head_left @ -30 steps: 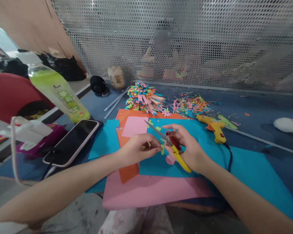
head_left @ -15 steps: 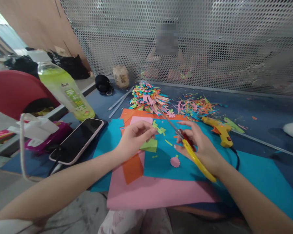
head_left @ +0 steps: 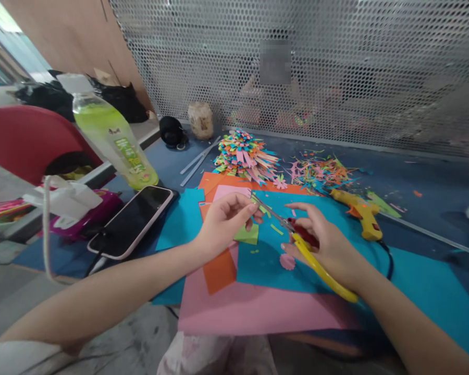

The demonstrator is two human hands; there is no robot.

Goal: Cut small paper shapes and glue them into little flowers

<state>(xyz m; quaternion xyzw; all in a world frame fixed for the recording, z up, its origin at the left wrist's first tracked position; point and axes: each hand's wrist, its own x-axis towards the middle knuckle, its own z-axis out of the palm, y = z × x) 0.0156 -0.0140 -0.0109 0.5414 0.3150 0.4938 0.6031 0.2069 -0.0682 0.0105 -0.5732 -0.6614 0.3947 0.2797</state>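
A: Biggest thing first?

B: A shiny grey metal wall full of little holes (head_left: pixel 336 78), at the back. In front, a dark blue table (head_left: pixel 433 177).

A: On top?

B: Big flat sheets of bright blue paper (head_left: pixel 266 273), with a wide pink paper sheet (head_left: pixel 266 312) poking out at the near edge.

A: Next?

B: A tall clear plastic bottle of yellow-green drink (head_left: pixel 113 130) on the left, near a flat black phone with a pale edge (head_left: pixel 133 221). Farther back, a pointy pile of many-coloured paper strips (head_left: pixel 244 153).

A: And the hands?

B: Right hand (head_left: pixel 330 245): wrapped round long scissors with yellow and red handles (head_left: pixel 303 248). Left hand (head_left: pixel 224 224): thumb and finger close together, right by the scissor tips. Cannot tell about pinching any paper.

A: Scissors where?

B: Over the blue paper, pointing away and to the left.

A: Smaller things?

B: A yellow plastic glue gun (head_left: pixel 367 216) on the right. Then a light green paper square (head_left: pixel 250 235) by the left hand, a round pink paper piece with a wavy edge (head_left: pixel 287 262) below the scissors, and last, a thin green paper strip (head_left: pixel 276 229) between both hands.
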